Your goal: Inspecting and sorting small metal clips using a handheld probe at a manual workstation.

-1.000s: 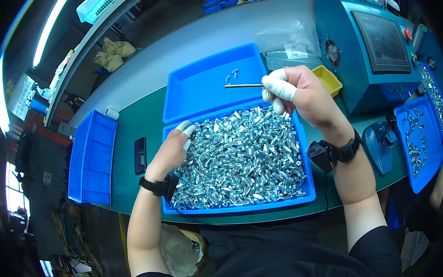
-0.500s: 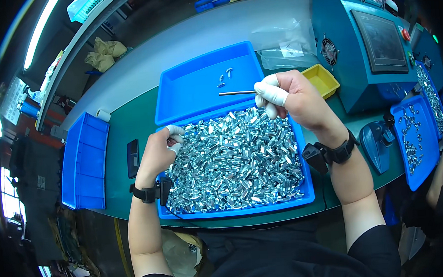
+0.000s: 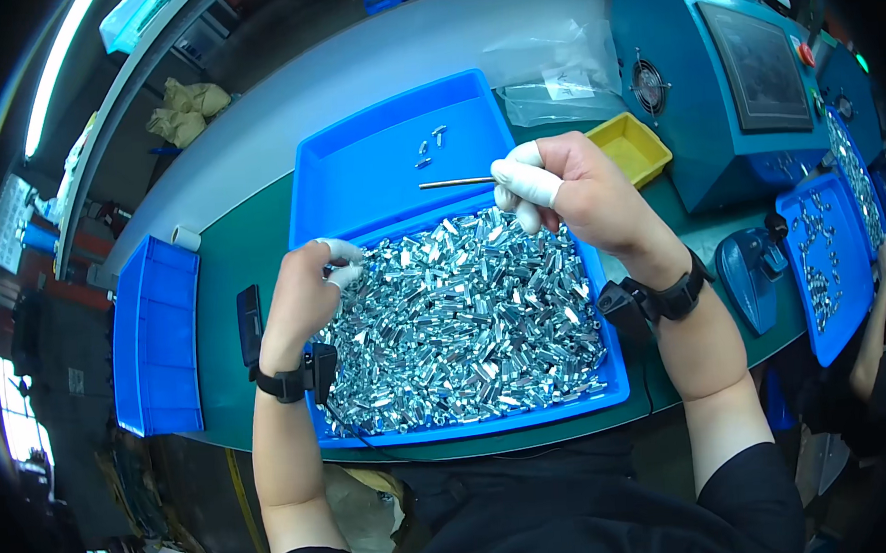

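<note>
A large blue tray (image 3: 616,368) in front of me is heaped with small shiny metal hex pieces (image 3: 465,315). My right hand (image 3: 548,186), in white finger covers, pinches a thin metal rod (image 3: 453,183) above the tray's far edge. The rod points left, nearly level. At the tray's left far corner is my left hand (image 3: 313,278), also with white finger covers. Its thumb and forefinger are apart beside the metal pieces, and no piece can be made out between them. Behind, a second blue tray (image 3: 357,161) holds a few loose metal pieces (image 3: 423,162).
A blue bin (image 3: 156,337) and a dark phone (image 3: 250,325) lie to the left. A yellow box (image 3: 629,152) sits by a teal machine (image 3: 694,93) with a screen. At right are a blue device (image 3: 747,279) and another tray (image 3: 828,266), near another person's arm (image 3: 872,329).
The view has shifted slightly. My right hand still holds the rod, a little higher and further left in the picture. My left hand stays at the tray's corner, its fingers slightly moved.
</note>
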Tool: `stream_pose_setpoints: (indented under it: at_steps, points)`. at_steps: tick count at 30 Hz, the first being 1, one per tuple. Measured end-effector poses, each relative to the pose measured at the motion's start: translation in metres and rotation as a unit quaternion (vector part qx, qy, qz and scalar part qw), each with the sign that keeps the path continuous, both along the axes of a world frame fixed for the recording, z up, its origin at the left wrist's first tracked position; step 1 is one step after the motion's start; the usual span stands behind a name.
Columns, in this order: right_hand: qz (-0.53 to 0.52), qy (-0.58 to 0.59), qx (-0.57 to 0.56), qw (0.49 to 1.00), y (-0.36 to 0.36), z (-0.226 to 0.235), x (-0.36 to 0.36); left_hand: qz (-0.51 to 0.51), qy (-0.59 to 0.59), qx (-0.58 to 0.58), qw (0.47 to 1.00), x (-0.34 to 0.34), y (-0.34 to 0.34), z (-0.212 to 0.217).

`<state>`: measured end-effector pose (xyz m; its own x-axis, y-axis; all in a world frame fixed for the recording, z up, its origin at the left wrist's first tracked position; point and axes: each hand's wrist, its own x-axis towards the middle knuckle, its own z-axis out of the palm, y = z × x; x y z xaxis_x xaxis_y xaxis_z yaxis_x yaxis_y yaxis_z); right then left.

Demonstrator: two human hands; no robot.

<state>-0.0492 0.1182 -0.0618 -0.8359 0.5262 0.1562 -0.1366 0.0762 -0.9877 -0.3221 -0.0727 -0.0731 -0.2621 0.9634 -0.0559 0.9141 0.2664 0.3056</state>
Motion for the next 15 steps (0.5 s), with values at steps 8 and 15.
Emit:
stream_pose_setpoints:
  at_steps: [8,15]
  points:
    - [-0.036,-0.012,0.034,0.999,0.037,-0.011,0.013,-0.09,-0.352,0.238,0.901,0.067,0.079,0.021]
    - [-0.055,-0.059,0.109,0.991,0.044,-0.009,0.014,-0.079,-0.449,0.268,0.849,0.079,0.096,0.018]
